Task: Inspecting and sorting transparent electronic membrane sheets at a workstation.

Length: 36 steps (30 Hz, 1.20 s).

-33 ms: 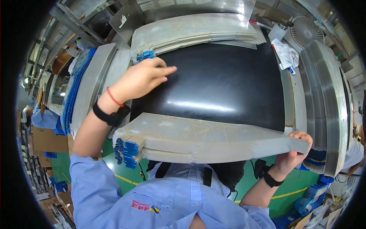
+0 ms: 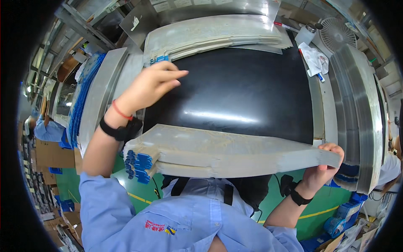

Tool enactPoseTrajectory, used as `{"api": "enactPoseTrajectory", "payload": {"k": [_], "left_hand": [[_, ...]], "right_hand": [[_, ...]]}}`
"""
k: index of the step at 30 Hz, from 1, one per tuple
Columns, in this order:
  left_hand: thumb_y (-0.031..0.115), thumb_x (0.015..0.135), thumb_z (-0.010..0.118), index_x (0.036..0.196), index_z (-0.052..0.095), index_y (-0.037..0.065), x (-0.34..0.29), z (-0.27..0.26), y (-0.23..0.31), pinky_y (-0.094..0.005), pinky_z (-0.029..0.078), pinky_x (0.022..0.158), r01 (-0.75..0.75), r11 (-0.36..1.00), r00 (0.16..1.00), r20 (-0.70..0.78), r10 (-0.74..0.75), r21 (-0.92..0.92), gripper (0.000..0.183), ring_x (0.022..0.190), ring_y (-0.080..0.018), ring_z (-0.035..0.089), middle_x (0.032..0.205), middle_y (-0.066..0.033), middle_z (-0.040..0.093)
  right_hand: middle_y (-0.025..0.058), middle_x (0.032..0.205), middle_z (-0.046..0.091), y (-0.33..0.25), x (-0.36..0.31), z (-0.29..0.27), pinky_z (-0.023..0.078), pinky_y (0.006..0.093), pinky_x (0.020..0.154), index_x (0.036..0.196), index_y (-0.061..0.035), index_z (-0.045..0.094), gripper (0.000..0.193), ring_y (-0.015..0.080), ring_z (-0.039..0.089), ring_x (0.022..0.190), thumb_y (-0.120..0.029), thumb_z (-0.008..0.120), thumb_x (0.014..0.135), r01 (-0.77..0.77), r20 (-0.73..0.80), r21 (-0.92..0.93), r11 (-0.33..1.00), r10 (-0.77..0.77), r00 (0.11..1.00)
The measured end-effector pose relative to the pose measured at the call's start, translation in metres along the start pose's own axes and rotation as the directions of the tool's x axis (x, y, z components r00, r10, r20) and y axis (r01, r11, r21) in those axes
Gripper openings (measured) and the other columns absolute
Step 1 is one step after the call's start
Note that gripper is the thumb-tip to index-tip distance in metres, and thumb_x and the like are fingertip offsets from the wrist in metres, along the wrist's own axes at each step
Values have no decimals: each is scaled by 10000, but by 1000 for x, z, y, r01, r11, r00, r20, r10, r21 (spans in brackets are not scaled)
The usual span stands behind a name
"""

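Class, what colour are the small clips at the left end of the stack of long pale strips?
Blue clips, seen best in the head view.

Brown cardboard boxes [image 2: 50, 153] stacked well left of the left hand [image 2: 145, 86], paper labels [image 2: 168, 3] in a pale row along the top edge beyond that hand, small white tag [image 2: 134, 23] on a grey panel up-left of it

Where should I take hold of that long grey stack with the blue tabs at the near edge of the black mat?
Probably at its two short ends, one of your hands at each. The grey stack is long, flat and slightly bowed; the right hand already pinches its right end. The left end with blue tabs is free, below the left hand.
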<state>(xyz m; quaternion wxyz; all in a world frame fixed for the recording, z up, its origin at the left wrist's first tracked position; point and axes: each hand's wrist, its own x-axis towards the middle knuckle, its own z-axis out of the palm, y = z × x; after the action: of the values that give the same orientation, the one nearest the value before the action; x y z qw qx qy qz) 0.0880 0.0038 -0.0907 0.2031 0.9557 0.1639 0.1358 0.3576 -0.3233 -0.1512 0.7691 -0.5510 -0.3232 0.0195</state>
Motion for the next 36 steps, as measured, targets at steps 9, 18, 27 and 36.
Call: {"api": "enactPoseTrajectory", "payload": {"k": [9, 18, 27, 36], "left_hand": [[234, 875, 544, 653, 417, 74, -156, -8, 2, -238, 330, 591, -201, 631, 772, -518, -368, -749, 302, 624, -137, 403, 644, -6, 397], [549, 893, 208, 1276, 365, -26, -97, 37, 23, -369, 304, 988, -248, 382, 730, -431, -531, -890, 709, 1125, -258, 467, 1267, -190, 448], [580, 881, 187, 1233, 414, -32, -99, 17, 18, -309, 364, 916, -101, 366, 801, -293, -522, -925, 742, 1071, -239, 514, 1215, -185, 499], [568, 889, 239, 1266, 377, -35, -107, 26, 26, -356, 359, 961, -194, 345, 803, -351, -483, -918, 724, 1052, -248, 536, 1161, -151, 542]], "right_hand": [[35, 883, 467, -2, 9, 8, 407, 241, 659, 981, -44, 464, 675, 128, 484, 785, -468, 796, 575, -61, -7, -21, 998, 61, 998], [92, 1063, 499, 2, 8, 30, 405, 317, 874, 1149, -14, 424, 773, 204, 502, 1002, -581, 656, 677, -57, 181, 26, 998, 52, 982], [182, 1270, 411, -11, 21, 34, 336, 376, 983, 1334, 4, 250, 993, 273, 425, 1165, -684, 556, 686, -150, 381, -64, 987, 163, 910], [207, 1297, 390, -24, 12, 60, 358, 413, 983, 1322, -28, 261, 978, 284, 430, 1167, -554, 711, 632, -90, 216, -183, 979, 130, 968]]}}
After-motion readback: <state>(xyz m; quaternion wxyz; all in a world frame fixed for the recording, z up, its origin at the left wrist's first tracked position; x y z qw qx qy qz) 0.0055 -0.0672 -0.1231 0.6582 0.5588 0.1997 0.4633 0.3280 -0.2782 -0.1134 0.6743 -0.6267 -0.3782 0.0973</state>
